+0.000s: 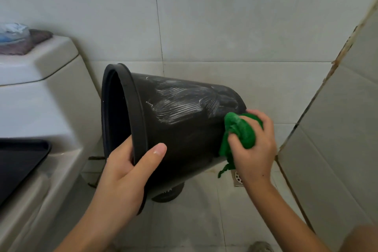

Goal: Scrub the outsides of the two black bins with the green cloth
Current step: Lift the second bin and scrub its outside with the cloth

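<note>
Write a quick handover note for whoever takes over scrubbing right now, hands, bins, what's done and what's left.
Left hand grips the rim of the round black plastic bin, held tilted on its side above the floor.
Right hand holds the bunched green cloth against the bin's wall near its base.
Done: soapy white streaks on the upper side.
Left: the lower side; a second dark object shows beneath, unclear.

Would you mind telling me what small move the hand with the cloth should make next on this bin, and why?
Probably sweep the green cloth from the base end toward the rim. The right hand holds it bunched against the black bin near its base, while the left hand holds the rim with the bin tilted. White streaks lie on the upper side; the lower side looks unstreaked.
</note>
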`<state>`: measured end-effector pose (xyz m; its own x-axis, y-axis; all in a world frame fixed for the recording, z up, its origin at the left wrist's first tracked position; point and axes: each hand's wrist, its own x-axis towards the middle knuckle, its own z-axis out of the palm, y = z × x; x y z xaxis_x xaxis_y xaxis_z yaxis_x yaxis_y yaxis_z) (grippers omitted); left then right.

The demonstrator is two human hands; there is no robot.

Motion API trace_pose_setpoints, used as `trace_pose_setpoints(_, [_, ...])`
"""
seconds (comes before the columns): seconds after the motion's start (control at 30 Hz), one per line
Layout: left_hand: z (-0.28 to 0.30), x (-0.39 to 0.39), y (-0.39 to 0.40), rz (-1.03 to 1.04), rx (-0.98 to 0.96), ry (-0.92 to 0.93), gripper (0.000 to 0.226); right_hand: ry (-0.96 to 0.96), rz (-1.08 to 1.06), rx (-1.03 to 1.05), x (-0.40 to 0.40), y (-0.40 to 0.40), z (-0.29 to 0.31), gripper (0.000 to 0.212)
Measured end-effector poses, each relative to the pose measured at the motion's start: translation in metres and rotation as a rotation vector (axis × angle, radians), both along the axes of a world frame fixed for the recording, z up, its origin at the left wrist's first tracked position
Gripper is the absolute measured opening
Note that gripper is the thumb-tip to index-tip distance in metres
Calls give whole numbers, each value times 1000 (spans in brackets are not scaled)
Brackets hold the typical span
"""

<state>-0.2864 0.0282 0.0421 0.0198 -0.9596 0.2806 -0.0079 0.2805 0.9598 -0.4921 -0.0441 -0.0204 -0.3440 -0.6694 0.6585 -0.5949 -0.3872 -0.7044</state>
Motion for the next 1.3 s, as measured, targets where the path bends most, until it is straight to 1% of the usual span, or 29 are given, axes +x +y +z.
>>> trace_pose_setpoints(0.07, [-1,4,-1,-20,-11,2,28,-83,-14,126,-7,-4,-1,33])
trace_pose_setpoints(0.13, [-2,4,-2,-45,-18,-26,27,-92,-3,213,-10,-6,-2,17])
trace_pose_setpoints(0.17, [-2,4,-2,-56,-18,-39,25,-91,12,250,-11,-7,-2,17])
trace_pose_setpoints(0.2, [-2,4,-3,-63,-20,-49,24,-102,35,287,-11,-7,-1,24])
trace_pose_setpoints(0.27, [0,4,-2,-65,-38,-76,31,-164,59,329,-12,-9,1,27])
trace_pose_setpoints(0.37, [4,4,1,-70,-75,-116,39,-314,31,331,-20,-13,7,16])
trace_pose_setpoints(0.43, [5,7,1,-71,-106,-112,40,-392,91,350,-27,-18,10,21])
trace_pose_setpoints(0.5, [5,10,1,-92,-124,-76,48,-406,171,377,-28,-19,11,22])
trace_pose_setpoints(0.6, [4,14,-3,-117,-98,-6,62,-411,244,386,-24,-17,7,5])
trace_pose_setpoints(0.67, [3,17,-6,-109,-82,11,63,-480,262,399,-22,-17,4,7])
trace_pose_setpoints(0.73, [2,19,-9,-102,-86,-13,65,-575,283,455,-22,-18,4,8])
trace_pose_setpoints(0.8, [3,21,-9,-138,-90,-39,72,-660,310,530,-25,-19,6,3])
trace_pose_setpoints(0.83, [4,22,-8,-163,-96,-54,75,-690,322,561,-28,-19,8,5])
trace_pose_setpoints(0.9, [10,26,-7,-190,-102,-77,77,-688,356,601,-34,-20,12,3])
trace_pose_setpoints(0.93, [14,29,-7,-185,-89,-84,77,-671,373,606,-36,-20,13,6])
trace_pose_setpoints(1.0, [20,39,-11,-141,-23,-119,75,-661,402,609,-37,-17,15,22])
trace_pose_setpoints(1.03, [21,44,-14,-107,25,-134,70,-677,403,603,-35,-15,15,25])
trace_pose_setpoints(1.07, [24,46,-17,-55,89,-144,62,-693,404,587,-31,-13,14,23])
trace_pose_setpoints(1.1, [25,47,-20,-29,165,-123,51,-699,401,569,-26,-10,13,18])
trace_pose_setpoints(1.13, [28,45,-21,13,256,-63,38,-694,389,551,-21,-8,10,12])
trace_pose_setpoints(1.2, [29,42,-23,110,351,55,4,-685,364,521,-13,-4,7,10])
trace_pose_setpoints(1.27, [28,41,-27,207,347,-2,28,-683,342,513,-10,-3,6,14])
trace_pose_setpoints(1.3, [26,41,-30,234,321,2,29,-688,331,511,-9,-2,6,14])
